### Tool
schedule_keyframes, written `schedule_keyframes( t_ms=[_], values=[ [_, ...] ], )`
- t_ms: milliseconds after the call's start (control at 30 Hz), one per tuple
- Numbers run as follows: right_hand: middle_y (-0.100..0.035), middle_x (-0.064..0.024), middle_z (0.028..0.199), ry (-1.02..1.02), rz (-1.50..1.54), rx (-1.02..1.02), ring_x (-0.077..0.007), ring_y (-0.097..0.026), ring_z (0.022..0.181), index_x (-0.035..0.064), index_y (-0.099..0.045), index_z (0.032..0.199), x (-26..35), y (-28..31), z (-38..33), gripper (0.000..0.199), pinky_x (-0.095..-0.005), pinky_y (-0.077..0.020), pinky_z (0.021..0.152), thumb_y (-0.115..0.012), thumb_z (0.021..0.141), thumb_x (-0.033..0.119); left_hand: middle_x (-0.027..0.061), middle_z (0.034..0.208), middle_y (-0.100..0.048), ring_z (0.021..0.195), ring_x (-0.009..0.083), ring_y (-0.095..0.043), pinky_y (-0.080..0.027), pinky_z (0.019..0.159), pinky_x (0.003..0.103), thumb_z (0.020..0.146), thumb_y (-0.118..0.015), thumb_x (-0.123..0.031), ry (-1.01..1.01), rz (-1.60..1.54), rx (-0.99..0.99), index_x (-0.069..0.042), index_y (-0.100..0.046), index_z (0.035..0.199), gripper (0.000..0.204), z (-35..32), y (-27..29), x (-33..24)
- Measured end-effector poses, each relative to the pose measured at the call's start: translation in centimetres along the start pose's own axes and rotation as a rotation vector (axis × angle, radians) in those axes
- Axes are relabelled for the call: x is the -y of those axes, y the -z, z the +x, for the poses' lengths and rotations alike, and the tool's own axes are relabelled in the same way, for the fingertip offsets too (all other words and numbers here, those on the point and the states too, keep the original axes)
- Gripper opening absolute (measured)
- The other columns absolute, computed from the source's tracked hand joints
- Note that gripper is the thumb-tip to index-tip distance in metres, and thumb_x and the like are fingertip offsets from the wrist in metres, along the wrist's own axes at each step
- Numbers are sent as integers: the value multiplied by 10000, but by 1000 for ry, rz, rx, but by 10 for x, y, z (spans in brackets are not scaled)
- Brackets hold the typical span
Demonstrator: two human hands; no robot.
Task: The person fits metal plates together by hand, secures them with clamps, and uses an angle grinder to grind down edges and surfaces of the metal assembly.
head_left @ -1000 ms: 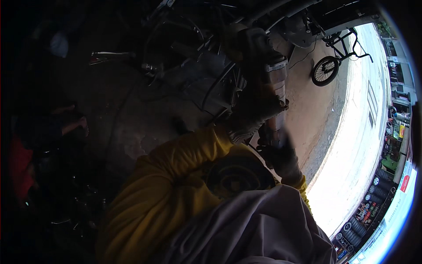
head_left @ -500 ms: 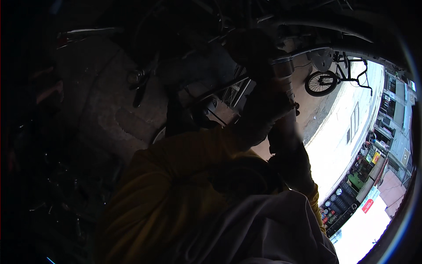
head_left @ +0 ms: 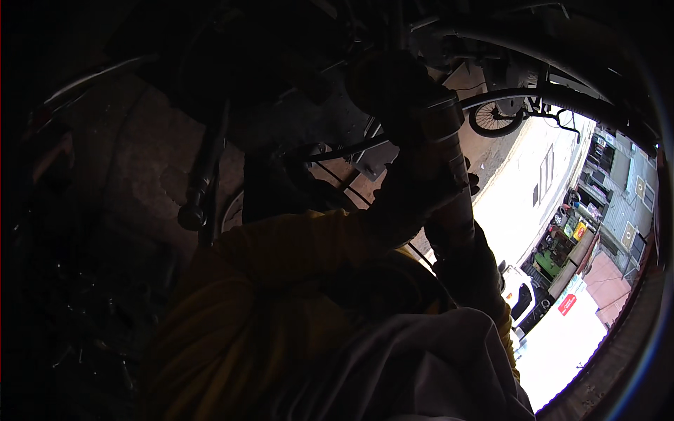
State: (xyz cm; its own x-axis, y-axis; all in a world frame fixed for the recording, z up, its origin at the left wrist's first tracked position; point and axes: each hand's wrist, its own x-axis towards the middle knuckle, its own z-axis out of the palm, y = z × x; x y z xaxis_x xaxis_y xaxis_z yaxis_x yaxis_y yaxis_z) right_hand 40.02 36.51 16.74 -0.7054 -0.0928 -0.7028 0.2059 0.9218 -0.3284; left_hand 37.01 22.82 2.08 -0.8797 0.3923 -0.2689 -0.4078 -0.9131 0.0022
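A thick grey-and-dark cylindrical thing (head_left: pixel 444 116), with light bands around it, slants down the middle of the view. Its bulky upper end (head_left: pixel 386 84) is lost in shadow, and I cannot make out its kind. My left hand (head_left: pixel 414 186), at the end of a yellow sleeve, wraps around the cylinder's middle, with fingertips showing at its right side. Lower down, my right hand (head_left: pixel 460 263) closes on the lower part; its fingers are mostly too dark to tell apart. A dark curved tube (head_left: pixel 505 95) runs right from beside the upper end.
A dark rod with a knobbed end (head_left: pixel 193 214) stands at left over the floor (head_left: pixel 151 189). A bicycle (head_left: pixel 498 119) is at the upper right. Beyond lie a bright street (head_left: pixel 523 182), a white vehicle (head_left: pixel 518 295) and shopfronts (head_left: pixel 628 189). Small shiny bits (head_left: pixel 77 302) lie lower left.
The view has shifted, and the bicycle and street sit farther left. A white vehicle has come into sight on the street. Both hands keep their hold on the cylinder.
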Motion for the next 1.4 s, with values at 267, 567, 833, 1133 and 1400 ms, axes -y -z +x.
schedule_keyframes(
  t_ms=[267, 567, 833, 1133, 1400],
  values=[
    [-584, -230, 1252, 157, -274, -68, -349, -662, 1006, -42, -341, 1440, 10, 2, 6, 810, -398, -538, 852, -743, 756, 120, 167, 1247, -585, 1141, 307, -626, -532, 984, 451, 915, -665, -68, -88, 45, 27, -51, -416, 1362, 511, 2, 6, 1],
    [-487, -284, 1345, 265, -424, -76, -387, -640, 1027, -41, -440, 1372, 7, 5, 11, 693, -415, -534, 869, -720, 765, 141, 203, 1221, -615, 1152, 323, -625, -520, 994, 463, 932, -646, -136, -59, 73, 28, -16, -460, 1320, 447, 7, 14, 5],
    [-472, -282, 1364, 273, -548, -43, -391, -638, 1022, -18, -472, 1346, 8, 9, 8, 650, -433, -536, 856, -718, 763, 130, 146, 1227, -598, 1131, 251, -625, -530, 989, 391, 920, -687, -105, -42, -52, 69, -30, -477, 1319, 457, 4, 12, 2],
    [-490, -261, 1352, 234, -480, -43, -387, -638, 1022, -6, -455, 1361, 5, 15, 8, 668, -434, -534, 864, -716, 761, 127, 142, 1211, -608, 1123, 250, -627, -527, 992, 396, 923, -669, -60, -6, -121, 39, -25, -494, 1292, 410, 6, 3, -1],
    [-507, -248, 1338, 189, -486, -33, -389, -635, 1033, 5, -431, 1380, 12, 16, 6, 689, -438, -529, 881, -715, 765, 132, 163, 1272, -595, 1182, 316, -607, -493, 1025, 463, 934, -633, -113, -44, 18, 21, -34, -449, 1364, 474, 3, 5, -2]
  ],
)
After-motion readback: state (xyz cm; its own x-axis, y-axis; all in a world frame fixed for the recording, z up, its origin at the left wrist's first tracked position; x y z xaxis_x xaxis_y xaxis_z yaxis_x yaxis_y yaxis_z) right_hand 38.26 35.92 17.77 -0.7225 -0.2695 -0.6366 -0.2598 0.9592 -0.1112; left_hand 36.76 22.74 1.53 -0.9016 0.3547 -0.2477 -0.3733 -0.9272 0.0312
